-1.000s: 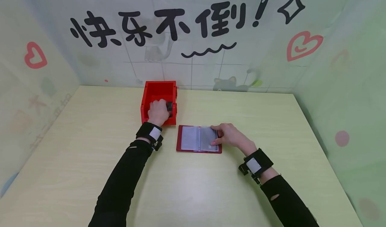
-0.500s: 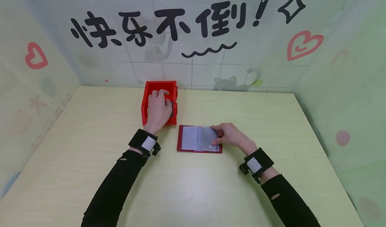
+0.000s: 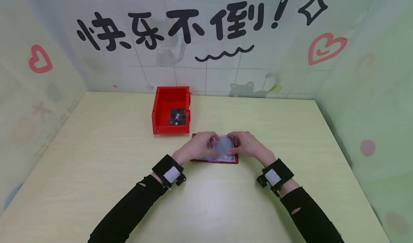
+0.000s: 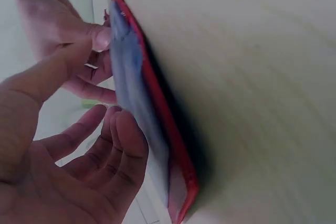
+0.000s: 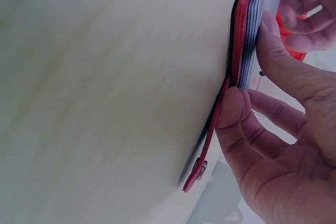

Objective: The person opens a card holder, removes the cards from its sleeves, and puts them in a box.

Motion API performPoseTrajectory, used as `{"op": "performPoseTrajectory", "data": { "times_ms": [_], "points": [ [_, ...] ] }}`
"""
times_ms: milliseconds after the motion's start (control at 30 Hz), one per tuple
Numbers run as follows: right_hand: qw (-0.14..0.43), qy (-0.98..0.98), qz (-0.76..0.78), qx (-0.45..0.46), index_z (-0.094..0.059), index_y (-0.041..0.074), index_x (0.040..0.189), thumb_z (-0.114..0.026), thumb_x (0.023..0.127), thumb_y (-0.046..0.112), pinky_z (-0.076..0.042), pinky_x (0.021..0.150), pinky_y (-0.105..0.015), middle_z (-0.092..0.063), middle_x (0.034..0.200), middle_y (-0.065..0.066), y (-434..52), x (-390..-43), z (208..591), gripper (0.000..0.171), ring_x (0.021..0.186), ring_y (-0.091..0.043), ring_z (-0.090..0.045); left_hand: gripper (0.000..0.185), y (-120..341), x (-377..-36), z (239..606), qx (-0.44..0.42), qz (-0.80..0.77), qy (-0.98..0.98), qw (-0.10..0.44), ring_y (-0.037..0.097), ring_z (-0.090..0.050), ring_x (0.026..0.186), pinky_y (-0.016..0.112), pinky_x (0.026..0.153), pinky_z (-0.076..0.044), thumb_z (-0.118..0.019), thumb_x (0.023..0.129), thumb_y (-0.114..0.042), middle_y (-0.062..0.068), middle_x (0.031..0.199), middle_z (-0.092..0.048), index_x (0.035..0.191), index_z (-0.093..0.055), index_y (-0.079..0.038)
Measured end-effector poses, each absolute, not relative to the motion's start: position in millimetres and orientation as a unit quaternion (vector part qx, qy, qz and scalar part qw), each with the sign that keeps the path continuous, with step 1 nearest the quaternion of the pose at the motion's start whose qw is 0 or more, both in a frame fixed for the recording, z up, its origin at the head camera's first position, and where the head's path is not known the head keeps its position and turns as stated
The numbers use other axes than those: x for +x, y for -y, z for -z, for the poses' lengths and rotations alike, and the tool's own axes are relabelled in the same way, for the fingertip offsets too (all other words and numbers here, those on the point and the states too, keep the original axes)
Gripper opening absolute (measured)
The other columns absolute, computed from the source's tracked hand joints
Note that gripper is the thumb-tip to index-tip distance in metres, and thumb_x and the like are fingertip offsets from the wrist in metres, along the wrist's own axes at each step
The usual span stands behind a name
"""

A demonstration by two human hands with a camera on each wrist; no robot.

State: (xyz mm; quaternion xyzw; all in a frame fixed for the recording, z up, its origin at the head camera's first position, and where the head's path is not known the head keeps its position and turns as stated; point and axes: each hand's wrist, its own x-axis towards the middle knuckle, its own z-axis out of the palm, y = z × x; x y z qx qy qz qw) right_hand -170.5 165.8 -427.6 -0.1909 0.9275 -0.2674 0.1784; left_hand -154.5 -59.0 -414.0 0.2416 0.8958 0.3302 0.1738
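A red card holder (image 3: 222, 159) lies open on the table, its clear sleeves facing up. My left hand (image 3: 206, 142) rests on its left page. In the left wrist view its loosely bent fingers (image 4: 123, 140) touch the sleeves of the card holder (image 4: 157, 114), and the thumb (image 4: 58, 72) reaches toward the other hand. My right hand (image 3: 233, 145) grips the right side. There the thumb (image 5: 278, 51) presses on the sleeves and a finger (image 5: 231, 114) curls at the edge of the red cover (image 5: 239, 35). Behind them stands a red bin (image 3: 161, 108) with a black card (image 3: 177, 116) lying inside.
The pale wooden table (image 3: 96, 164) is walled by decorated panels at the back (image 3: 206, 56), the left and the right. The bin stands just beyond the card holder's far left corner. A snap tab (image 5: 197, 174) sticks out from the cover's edge.
My left hand came out of the red bin, leaving the black card inside, and moved down and right onto the card holder's left page. The right hand stayed put.
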Motion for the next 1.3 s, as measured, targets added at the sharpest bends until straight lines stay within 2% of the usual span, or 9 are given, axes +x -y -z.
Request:
{"op": "performPoseTrajectory", "data": {
  "times_ms": [100,200,400,567,800,967,1067,1200,1300],
  "points": [
    [0.179,-0.924,0.276,-0.196,-0.057,-0.001,0.137,-0.086,0.079,0.027,-0.038,0.066,-0.026,-0.053,0.078,-0.004,-166.9,-170.5,429.5,0.071,0.074,-0.016,-0.049,0.071,54.1,-148.2,421.7,0.249,-0.301,-0.901,0.189,0.022,-0.055,0.11,0.036,0.094,-0.052,-0.085,0.08,-0.034,0.01,0.123,-0.059,0.138,-0.053,-0.009],
    [0.18,-0.919,0.287,-0.202,-0.057,-0.001,0.137,-0.086,0.079,0.027,-0.039,0.066,-0.026,-0.054,0.079,-0.004,-169.1,-171.3,431.7,0.07,0.074,-0.016,-0.05,0.082,50.6,-144.3,426.4,0.246,-0.287,-0.907,0.188,0.025,-0.054,0.116,0.041,0.097,-0.053,-0.088,0.076,-0.036,0.011,0.13,-0.055,0.142,-0.048,-0.011],
    [0.194,-0.905,0.317,-0.208,-0.058,0.002,0.137,-0.086,0.08,0.028,-0.039,0.067,-0.026,-0.052,0.081,-0.003,-178.2,-175.0,435.4,0.069,0.077,-0.015,-0.049,0.08,45.6,-141.7,432.5,0.254,-0.258,-0.92,0.149,0.025,-0.057,0.112,0.041,0.095,-0.054,-0.085,0.079,-0.038,0.012,0.131,-0.058,0.144,-0.048,-0.008],
    [0.217,-0.886,0.348,-0.214,-0.055,0.001,0.141,-0.085,0.081,0.022,-0.041,0.068,-0.026,-0.053,0.083,-0.004,-188.2,-178.0,435.8,0.07,0.078,-0.017,-0.05,0.079,44.7,-141.6,432.0,0.258,-0.263,-0.917,0.153,0.025,-0.057,0.113,0.042,0.097,-0.053,-0.083,0.081,-0.038,0.012,0.134,-0.058,0.145,-0.049,-0.007],
    [0.239,-0.87,0.364,-0.231,-0.049,-0.005,0.143,-0.084,0.08,0.01,-0.045,0.07,-0.026,-0.056,0.089,-0.009,-192.7,-179.2,433.2,0.073,0.082,-0.018,-0.051,0.078,47.2,-142.8,428.2,0.248,-0.281,-0.914,0.153,0.022,-0.057,0.107,0.038,0.092,-0.055,-0.085,0.079,-0.033,0.01,0.121,-0.061,0.143,-0.05,-0.005],
    [0.232,-0.878,0.356,-0.221,-0.05,-0.005,0.142,-0.084,0.082,0.014,-0.043,0.069,-0.026,-0.056,0.088,-0.009,-190.3,-178.2,432.7,0.072,0.081,-0.018,-0.05,0.081,47.8,-141.2,425.5,0.249,-0.293,-0.912,0.143,0.024,-0.057,0.106,0.037,0.091,-0.057,-0.084,0.081,-0.024,0.013,0.12,-0.059,0.148,-0.043,-0.002],
    [0.222,-0.888,0.341,-0.212,-0.052,-0.003,0.141,-0.084,0.082,0.02,-0.041,0.067,-0.026,-0.054,0.086,-0.007,-186.6,-177.5,433.1,0.071,0.08,-0.018,-0.049,0.085,49.8,-139.8,422.6,0.22,-0.33,-0.905,0.152,0.026,-0.055,0.112,0.041,0.098,-0.055,-0.08,0.084,-0.019,0.016,0.13,-0.056,0.153,-0.034,-0.002],
    [0.213,-0.899,0.328,-0.199,-0.052,-0.003,0.141,-0.085,0.081,0.022,-0.04,0.068,-0.027,-0.053,0.084,-0.007,-182.2,-176.2,432.9,0.073,0.08,-0.018,-0.049,0.078,55.6,-139.6,419.2,0.159,-0.371,-0.904,0.144,0.029,-0.055,0.116,0.046,0.103,-0.052,-0.071,0.091,-0.013,0.018,0.14,-0.055,0.155,-0.029,0.0],
    [0.207,-0.903,0.321,-0.195,-0.052,-0.004,0.141,-0.085,0.081,0.021,-0.04,0.068,-0.028,-0.053,0.086,-0.008,-181.1,-175.1,433.0,0.073,0.081,-0.019,-0.049,0.072,61.2,-140.8,419.3,0.126,-0.375,-0.91,0.125,0.026,-0.06,0.101,0.04,0.09,-0.058,-0.066,0.095,-0.012,0.019,0.124,-0.064,0.155,-0.028,0.001]
  ]
}}
